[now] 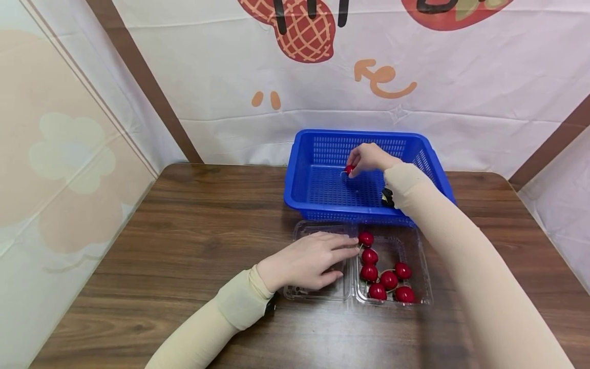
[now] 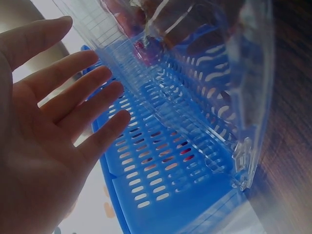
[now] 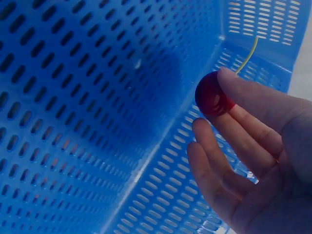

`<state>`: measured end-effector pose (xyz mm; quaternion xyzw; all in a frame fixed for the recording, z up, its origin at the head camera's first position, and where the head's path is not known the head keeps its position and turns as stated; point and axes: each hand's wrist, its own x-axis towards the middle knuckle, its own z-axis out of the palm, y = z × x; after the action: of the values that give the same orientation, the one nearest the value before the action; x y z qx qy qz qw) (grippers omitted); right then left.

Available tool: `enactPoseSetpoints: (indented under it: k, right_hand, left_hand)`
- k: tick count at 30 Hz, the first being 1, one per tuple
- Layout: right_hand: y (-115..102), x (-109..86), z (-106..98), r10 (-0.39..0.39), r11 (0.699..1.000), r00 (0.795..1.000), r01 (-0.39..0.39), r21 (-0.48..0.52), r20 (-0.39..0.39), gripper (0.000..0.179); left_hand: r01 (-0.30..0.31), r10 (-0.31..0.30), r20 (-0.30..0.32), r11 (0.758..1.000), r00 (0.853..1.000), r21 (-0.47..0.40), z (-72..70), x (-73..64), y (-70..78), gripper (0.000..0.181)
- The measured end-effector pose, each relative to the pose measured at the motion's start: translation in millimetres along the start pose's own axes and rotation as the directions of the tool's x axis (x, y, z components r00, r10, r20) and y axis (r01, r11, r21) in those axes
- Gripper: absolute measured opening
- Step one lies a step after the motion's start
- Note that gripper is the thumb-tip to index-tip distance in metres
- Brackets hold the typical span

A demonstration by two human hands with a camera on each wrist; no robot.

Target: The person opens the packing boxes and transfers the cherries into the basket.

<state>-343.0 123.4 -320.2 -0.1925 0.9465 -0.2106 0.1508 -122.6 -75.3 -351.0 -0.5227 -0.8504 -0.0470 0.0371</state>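
Observation:
A red cherry (image 3: pixel 213 95) with a thin stem is pinched between the thumb and fingers of my right hand (image 1: pixel 370 157), inside the blue plastic basket (image 1: pixel 355 208). In the right wrist view the perforated basket wall and floor surround that hand. My left hand (image 1: pixel 313 260) lies over the left half of a clear hinged plastic box (image 1: pixel 352 302), its fingers extended and holding nothing. Several cherries (image 1: pixel 388 280) lie in the box's right half. The left fingertips are close to the nearest cherries; whether they touch the plastic cannot be told.
A wooden table (image 1: pixel 198 246) carries the box and basket. The basket stands just behind the box, close to a printed white cloth (image 1: pixel 221 77) hanging at the back. Another cloth panel (image 1: pixel 60 169) runs along the left side.

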Motion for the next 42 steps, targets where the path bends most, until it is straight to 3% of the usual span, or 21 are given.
enactPoseSetpoints:
  k: [7,19,42]
  right_hand:
    - [0,3.0,6,-0.023,1.000,0.999,0.023,0.000,0.040,0.033]
    - [-5,9.7,15,0.006,1.000,0.989,-0.002,-0.027,0.147,0.031]
    - [-14,18.4,22,0.011,1.000,0.977,-0.016,0.020,0.211,0.033]
  left_hand:
    - [-0.003,0.003,0.003,1.000,1.000,0.002,0.6,-0.1,0.1,0.054]
    - [-0.001,0.001,0.006,1.000,1.000,0.011,2.1,0.4,-0.1,0.054]
    - [-0.001,0.001,0.004,1.000,1.000,0.006,1.2,0.7,0.2,0.054]
